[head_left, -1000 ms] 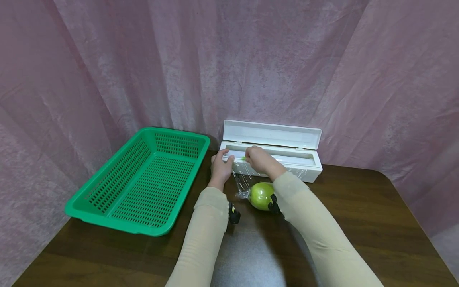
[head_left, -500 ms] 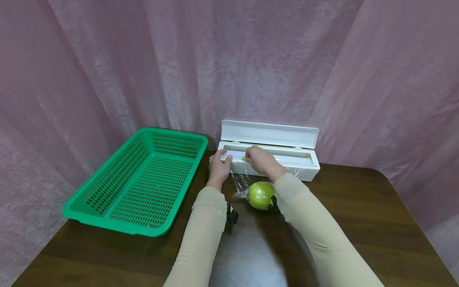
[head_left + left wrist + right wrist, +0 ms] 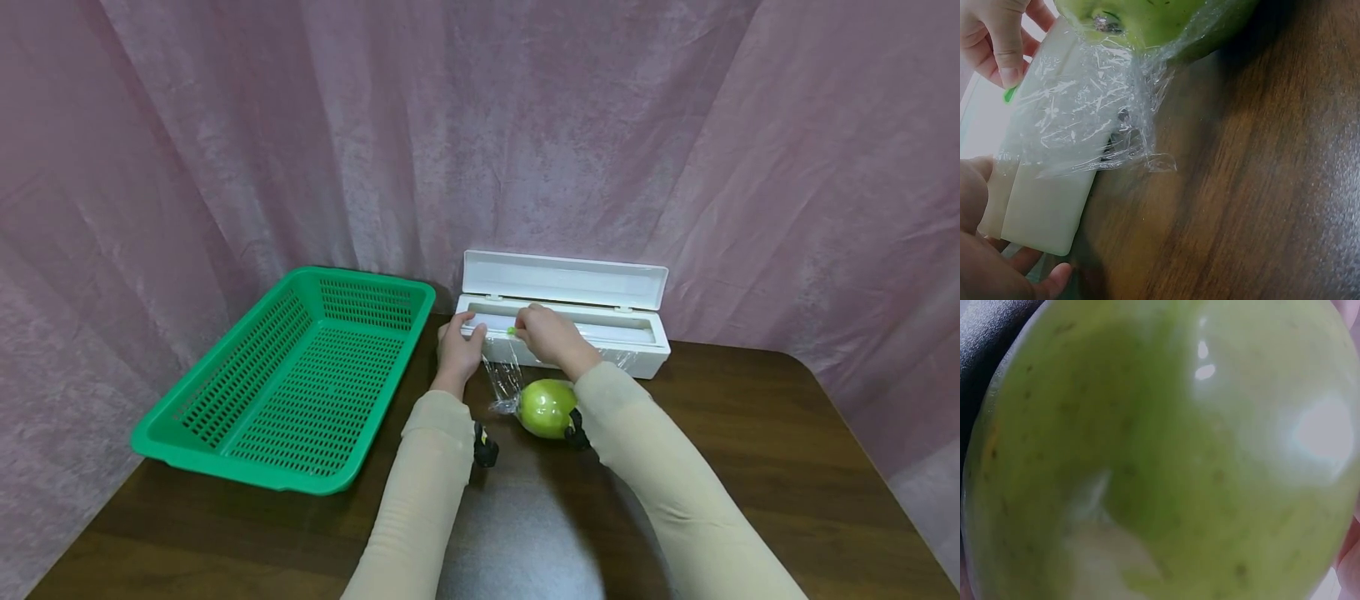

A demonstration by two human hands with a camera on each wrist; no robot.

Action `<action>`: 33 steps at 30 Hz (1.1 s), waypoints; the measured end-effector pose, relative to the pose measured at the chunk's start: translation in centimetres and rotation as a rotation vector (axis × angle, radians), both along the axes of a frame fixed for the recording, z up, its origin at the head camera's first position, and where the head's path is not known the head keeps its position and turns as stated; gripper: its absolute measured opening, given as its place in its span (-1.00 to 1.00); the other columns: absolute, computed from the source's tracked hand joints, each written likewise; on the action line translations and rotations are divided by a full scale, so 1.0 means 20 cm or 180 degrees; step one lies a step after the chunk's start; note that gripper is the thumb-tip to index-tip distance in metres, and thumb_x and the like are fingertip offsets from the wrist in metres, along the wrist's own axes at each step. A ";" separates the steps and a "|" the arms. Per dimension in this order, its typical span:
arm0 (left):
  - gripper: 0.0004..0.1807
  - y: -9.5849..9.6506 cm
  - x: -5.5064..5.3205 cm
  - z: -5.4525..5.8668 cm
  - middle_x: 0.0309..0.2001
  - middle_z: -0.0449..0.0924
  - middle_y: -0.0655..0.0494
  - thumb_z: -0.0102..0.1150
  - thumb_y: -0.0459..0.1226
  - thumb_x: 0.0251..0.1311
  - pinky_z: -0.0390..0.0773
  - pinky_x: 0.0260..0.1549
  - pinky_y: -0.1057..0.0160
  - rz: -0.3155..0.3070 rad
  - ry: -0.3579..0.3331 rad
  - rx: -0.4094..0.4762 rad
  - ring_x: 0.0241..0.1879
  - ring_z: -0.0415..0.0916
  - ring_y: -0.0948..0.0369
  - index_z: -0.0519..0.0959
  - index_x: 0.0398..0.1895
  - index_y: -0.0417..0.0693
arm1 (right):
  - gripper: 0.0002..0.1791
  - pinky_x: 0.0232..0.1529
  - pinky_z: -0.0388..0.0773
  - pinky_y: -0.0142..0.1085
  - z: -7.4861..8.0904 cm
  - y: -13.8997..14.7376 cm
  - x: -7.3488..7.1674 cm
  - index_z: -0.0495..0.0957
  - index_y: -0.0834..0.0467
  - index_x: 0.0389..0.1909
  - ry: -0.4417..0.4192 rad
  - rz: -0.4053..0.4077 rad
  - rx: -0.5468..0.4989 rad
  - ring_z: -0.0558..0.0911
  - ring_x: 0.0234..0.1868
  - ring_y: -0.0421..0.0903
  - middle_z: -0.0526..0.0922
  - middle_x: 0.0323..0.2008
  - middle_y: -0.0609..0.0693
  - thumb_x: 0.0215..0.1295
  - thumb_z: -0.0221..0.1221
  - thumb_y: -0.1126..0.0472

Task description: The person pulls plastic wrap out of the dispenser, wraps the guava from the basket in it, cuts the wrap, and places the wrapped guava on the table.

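A white cling film dispenser (image 3: 643, 363) stands at the back of the table, its lid (image 3: 562, 280) raised and a roll inside. My left hand (image 3: 459, 354) grips its left end, thumb and fingers around the corner. With my right hand (image 3: 551, 337) I pinch a small green slide cutter (image 3: 1010, 94) at the dispenser's front edge, left of its middle. Clear cling film (image 3: 1079, 106) hangs over the front and runs to a large round green fruit (image 3: 543, 408), which is wrapped in film. Fine dark specks cover the fruit, which fills the right wrist view.
To the left lies a green slotted plastic basket (image 3: 161, 446). Brown wooden table surface (image 3: 757, 442) extends to the right and front. Behind everything hangs a pink curtain (image 3: 570, 125).
Both hands stay nearly where they were on the dispenser and slide cutter. The whole view has shifted slightly since a second ago; the fruit and film stay put.
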State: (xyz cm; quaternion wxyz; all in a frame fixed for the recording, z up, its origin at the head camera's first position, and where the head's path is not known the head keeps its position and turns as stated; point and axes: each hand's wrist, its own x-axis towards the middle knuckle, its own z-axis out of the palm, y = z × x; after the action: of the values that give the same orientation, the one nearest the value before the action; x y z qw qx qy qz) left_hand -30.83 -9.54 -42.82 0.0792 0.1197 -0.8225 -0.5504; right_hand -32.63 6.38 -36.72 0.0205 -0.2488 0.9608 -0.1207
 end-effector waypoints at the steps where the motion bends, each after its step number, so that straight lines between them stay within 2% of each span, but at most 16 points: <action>1: -0.57 0.00 0.00 0.00 0.35 0.13 -0.11 0.02 -0.05 0.33 0.30 0.23 0.02 0.0005 0.0005 -0.0002 0.26 0.25 -0.07 0.38 0.24 0.14 | -0.76 -0.09 0.54 -0.16 0.00 0.00 0.00 0.55 0.17 -0.10 0.0003 0.0002 0.0000 0.56 -0.18 -0.03 0.55 -0.17 0.05 0.39 0.05 0.13; 14: -0.57 0.00 0.01 0.01 0.34 0.14 -0.12 0.03 -0.07 0.32 0.30 0.21 0.01 0.0034 0.0033 0.0014 0.24 0.26 -0.09 0.39 0.23 0.12 | -0.80 -0.07 0.54 -0.16 0.03 0.05 0.01 0.57 0.24 -0.16 -0.0049 0.0044 -0.0166 0.57 -0.20 -0.02 0.58 -0.22 0.09 0.36 0.08 0.19; 21: -0.57 0.00 0.01 0.01 0.35 0.13 -0.10 0.02 -0.06 0.32 0.30 0.21 0.00 0.0056 -0.0004 0.0014 0.23 0.27 -0.08 0.38 0.24 0.13 | -0.72 -0.05 0.54 -0.14 0.01 0.05 0.01 0.56 0.27 -0.10 -0.0072 -0.0002 -0.0275 0.59 -0.15 0.01 0.59 -0.16 0.13 0.35 0.10 0.14; 27: -0.57 0.00 0.01 0.01 0.33 0.15 -0.11 0.02 -0.06 0.32 0.31 0.20 0.00 0.0079 0.0026 -0.0043 0.22 0.28 -0.09 0.38 0.23 0.11 | -0.55 -0.13 0.58 -0.14 -0.01 0.02 0.04 0.56 0.33 -0.13 0.0031 -0.0398 -0.0369 0.61 -0.18 0.05 0.60 -0.14 0.17 0.31 0.14 -0.03; 33: -0.57 0.01 0.00 0.00 0.33 0.15 -0.11 0.02 -0.06 0.32 0.30 0.22 0.02 0.0069 0.0030 -0.0052 0.24 0.26 -0.08 0.38 0.23 0.11 | -0.59 -0.30 0.58 -0.17 -0.04 0.00 0.06 0.57 0.28 -0.32 0.0174 -0.0754 -0.0509 0.58 -0.34 0.00 0.57 -0.28 0.12 0.28 0.15 -0.05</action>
State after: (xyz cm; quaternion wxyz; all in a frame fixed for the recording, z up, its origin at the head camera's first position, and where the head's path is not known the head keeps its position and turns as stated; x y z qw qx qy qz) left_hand -30.79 -9.34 -42.84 0.0900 0.1253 -0.8252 -0.5433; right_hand -31.44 6.33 -37.53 -0.0400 -0.1377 0.9709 -0.1917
